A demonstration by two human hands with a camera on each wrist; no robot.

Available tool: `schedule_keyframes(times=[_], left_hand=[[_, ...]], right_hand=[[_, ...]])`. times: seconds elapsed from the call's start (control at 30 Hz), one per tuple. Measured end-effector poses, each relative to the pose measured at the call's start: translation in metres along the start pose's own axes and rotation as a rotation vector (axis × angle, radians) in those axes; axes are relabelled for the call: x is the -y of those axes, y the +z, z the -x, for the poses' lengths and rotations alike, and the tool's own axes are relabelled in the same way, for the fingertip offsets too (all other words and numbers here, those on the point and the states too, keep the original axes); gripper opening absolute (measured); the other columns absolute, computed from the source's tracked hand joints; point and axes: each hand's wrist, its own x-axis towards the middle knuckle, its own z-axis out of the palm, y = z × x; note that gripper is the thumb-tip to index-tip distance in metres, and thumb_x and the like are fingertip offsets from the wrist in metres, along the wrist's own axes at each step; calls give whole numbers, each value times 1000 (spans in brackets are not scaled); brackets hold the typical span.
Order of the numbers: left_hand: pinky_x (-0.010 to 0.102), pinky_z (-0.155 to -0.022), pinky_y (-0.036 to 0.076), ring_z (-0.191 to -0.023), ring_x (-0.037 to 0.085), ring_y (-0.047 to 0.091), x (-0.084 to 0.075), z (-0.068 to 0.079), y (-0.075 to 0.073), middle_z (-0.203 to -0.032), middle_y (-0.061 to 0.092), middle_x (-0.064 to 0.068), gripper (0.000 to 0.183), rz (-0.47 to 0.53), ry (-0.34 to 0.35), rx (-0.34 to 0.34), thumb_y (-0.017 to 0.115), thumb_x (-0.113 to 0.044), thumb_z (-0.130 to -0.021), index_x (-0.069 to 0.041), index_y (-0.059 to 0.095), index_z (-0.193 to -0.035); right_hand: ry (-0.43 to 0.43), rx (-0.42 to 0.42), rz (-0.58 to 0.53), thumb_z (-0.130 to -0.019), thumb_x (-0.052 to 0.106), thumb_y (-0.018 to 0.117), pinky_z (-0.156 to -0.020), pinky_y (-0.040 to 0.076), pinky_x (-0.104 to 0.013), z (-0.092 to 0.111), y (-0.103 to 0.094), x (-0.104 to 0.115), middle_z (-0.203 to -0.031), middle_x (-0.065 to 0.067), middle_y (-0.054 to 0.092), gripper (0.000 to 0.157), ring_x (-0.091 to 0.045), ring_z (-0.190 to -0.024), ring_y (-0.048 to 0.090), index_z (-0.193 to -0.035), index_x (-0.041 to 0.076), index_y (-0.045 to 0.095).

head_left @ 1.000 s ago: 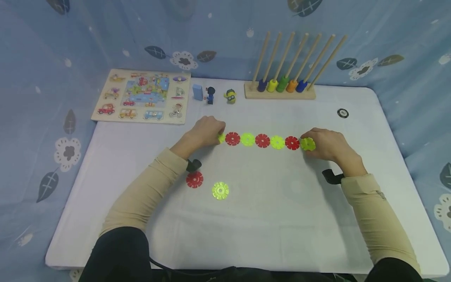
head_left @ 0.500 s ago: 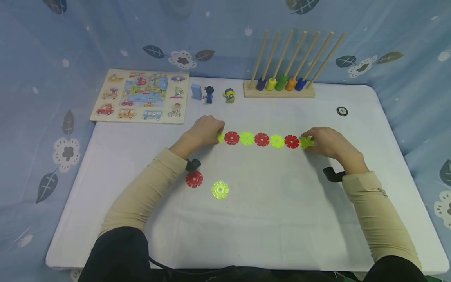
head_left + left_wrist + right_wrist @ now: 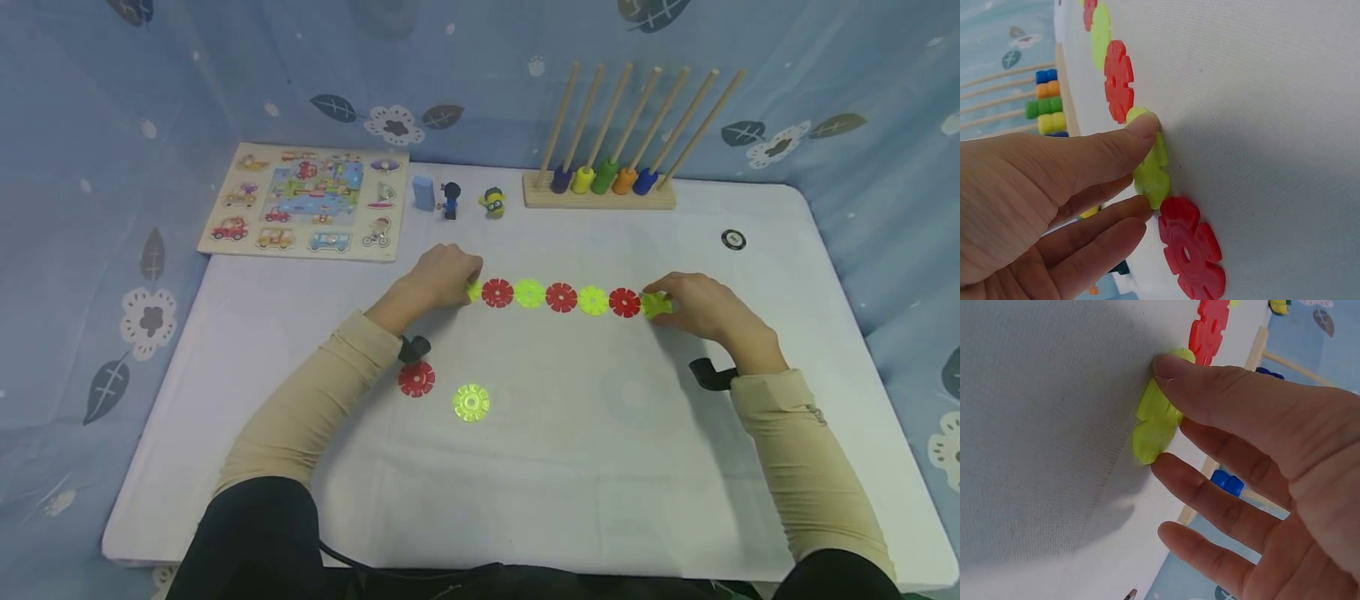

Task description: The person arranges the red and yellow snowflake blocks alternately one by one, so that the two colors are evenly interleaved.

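Observation:
Notched plastic flower discs, red and yellow-green, form a row across the white table; a red disc (image 3: 561, 297) is at its middle. At the row's left end my left hand (image 3: 442, 277) pinches a yellow-green disc (image 3: 1154, 169) between thumb and fingers. Beside that piece, the left wrist view has another red disc (image 3: 1192, 250), which my hand seems to cover in the head view. My right hand (image 3: 705, 307) grips the right-end yellow-green disc (image 3: 1159, 422), thumb on the near side, fingers opposite. Its neighbour is a red disc (image 3: 624, 302).
Nearer me lie a loose red disc (image 3: 416, 379) and a loose yellow-green disc (image 3: 471, 403). Along the back stand a picture puzzle board (image 3: 303, 200), a blue block (image 3: 423, 193), two small figures and a wooden peg rack (image 3: 600, 198). A black round token (image 3: 733, 240) lies right.
My right hand has shifted its fingers on the end disc, which now shows less of its face and sits closer to the neighbouring red disc. The left hand stays in place.

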Motion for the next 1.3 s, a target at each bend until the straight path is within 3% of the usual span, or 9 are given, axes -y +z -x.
schedule_keyframes(times=[0.23, 0.5, 0.73, 0.97, 1.3], left_hand=[[33, -86, 49, -89, 20, 59, 1, -1, 2, -95, 67, 3, 27, 6, -2, 11, 77, -21, -81, -12, 63, -103], [33, -87, 49, -91, 20, 58, 1, -2, -2, -96, 66, 3, 28, -3, -6, 17, 77, -21, -81, -13, 63, -103], [34, -86, 48, -91, 20, 57, 1, -5, -7, -95, 65, 3, 27, -5, -5, 27, 78, -22, -80, -13, 63, -101], [34, -85, 46, -90, 20, 55, 3, -7, -9, -93, 63, 2, 26, 1, -16, 43, 79, -23, -78, -14, 63, -97], [35, -86, 47, -91, 20, 56, 2, -5, -7, -93, 64, 2, 27, -5, -5, 40, 81, -24, -77, -15, 63, -94]], right_hand=[[-3, -18, 12, -79, 14, 76, -96, 45, -61, 4, 2, 5, -133, -19, 57, 48, -41, -123, 51, -125, 10, 62], [-230, -183, 107, -78, 13, 77, -96, 46, -56, 7, 10, 39, -122, -16, 64, 34, -38, -117, 51, -111, 4, 69], [-517, -255, 156, -72, 17, 84, -92, 53, -45, 5, 27, 96, -110, -9, 70, 38, -29, -106, 62, -106, 6, 72], [-779, -225, 205, -75, 22, 83, -89, 55, -33, -1, 43, 163, -106, -3, 73, 37, -20, -99, 65, -108, 11, 72], [-994, -225, 405, -85, 20, 74, -93, 53, -24, -9, 56, 242, -124, -2, 66, 39, -16, -111, 64, -121, 11, 64]])
